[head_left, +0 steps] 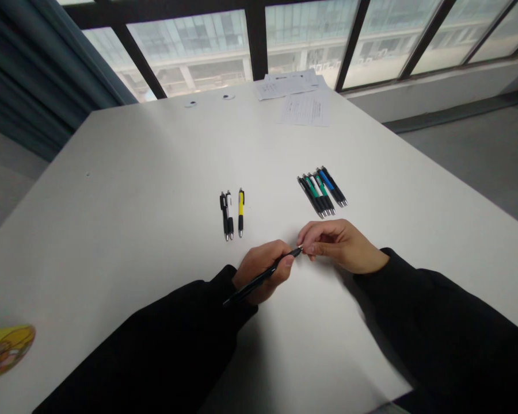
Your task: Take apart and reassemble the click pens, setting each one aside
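In my left hand [265,270] lies a black pen [259,279], gripped with its tip pointing toward my right hand. The thumb and fingers of my right hand [334,244] pinch at the silver tip of that pen. Beyond my left hand, a black pen [224,215], a white pen [230,215] and a yellow pen [241,211] lie on the white table [164,155]. Past my right hand is a row of several pens in black, green, white and blue, with a blue pen [328,183] toward its right side.
Printed papers [304,106] rest at the table's far edge by the window. Two small white oval pieces [228,97] with dark spots are also back there. A yellow item with a coloured picture [8,348] shows at the lower left. A curtain [47,63] hangs at the upper left.
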